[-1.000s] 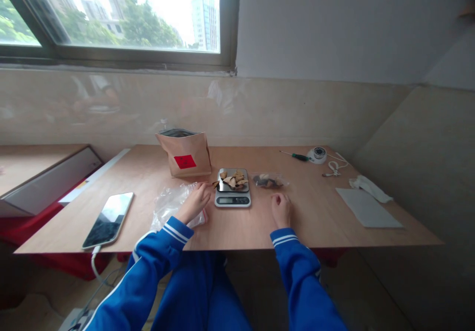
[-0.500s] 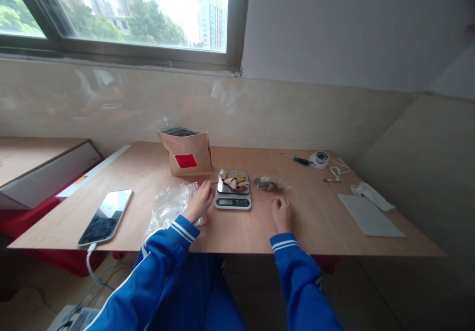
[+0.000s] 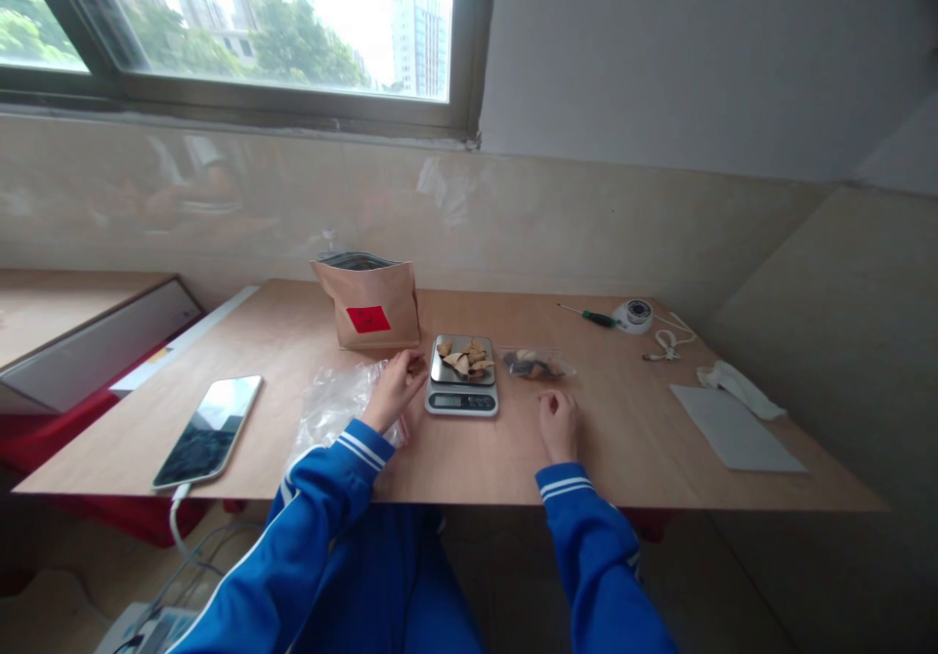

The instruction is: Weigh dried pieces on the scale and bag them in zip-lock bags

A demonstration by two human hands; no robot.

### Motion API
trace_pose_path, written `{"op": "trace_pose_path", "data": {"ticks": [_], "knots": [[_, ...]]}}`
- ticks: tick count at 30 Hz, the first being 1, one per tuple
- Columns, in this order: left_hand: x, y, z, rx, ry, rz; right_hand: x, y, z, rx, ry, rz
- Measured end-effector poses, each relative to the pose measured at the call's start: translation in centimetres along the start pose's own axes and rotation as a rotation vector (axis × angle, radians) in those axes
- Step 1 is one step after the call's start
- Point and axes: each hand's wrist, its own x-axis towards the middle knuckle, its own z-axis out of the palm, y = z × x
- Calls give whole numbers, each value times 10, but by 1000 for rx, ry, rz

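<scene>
Our left hand [image 3: 391, 392], just left of scale [image 3: 461, 404]: thumb and fingers pinched nearly together on dried brown piece [image 3: 416, 368]. Our right hand [image 3: 560, 423] loosely curled at tabletop [image 3: 630, 439], right of scale; we cannot tell whether anything is inside. More dried pieces [image 3: 464, 359] heaped on scale: thin, curled; we judge them light, stiff, brittle, best pinched gently by edges. Clear bag [image 3: 328, 408] beneath left wrist, likely limp, slippery. Farther: small clear packet [image 3: 533, 366] right, upright paper pouch [image 3: 370, 294] behind left hand.

Blue sleeves [image 3: 597, 556] have white-striped cuffs [image 3: 563, 482], and the trousers [image 3: 396, 586] are blue.
</scene>
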Motion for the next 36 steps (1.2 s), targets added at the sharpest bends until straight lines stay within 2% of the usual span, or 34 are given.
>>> {"op": "trace_pose_path", "data": {"ticks": [3,6,9,13,14,16,19,23,36], "knots": [[9,17,2,-22,-52,119,0,0,0,-17,1,6],[11,28,3,19,-44,139,0,0,0,-27,-1,-5],[1,27,-6,24,66,80,0,1,0,-24,-5,-10],[-23,3,-22,33,183,-89,-1,2,1,-31,-3,-8],[-29,-6,-25,26,163,-135,-1,2,1,-31,-3,-9],[-39,-23,-27,28,43,-198,-1,2,1,-27,-4,-11],[-47,-39,-25,65,-46,-170,-1,1,0,-26,-3,-8],[-49,-39,-21,127,-30,-141,-1,2,-1,-20,-13,-10],[-51,-37,-21,135,-21,-122,-1,3,0,-13,-21,-12]]}}
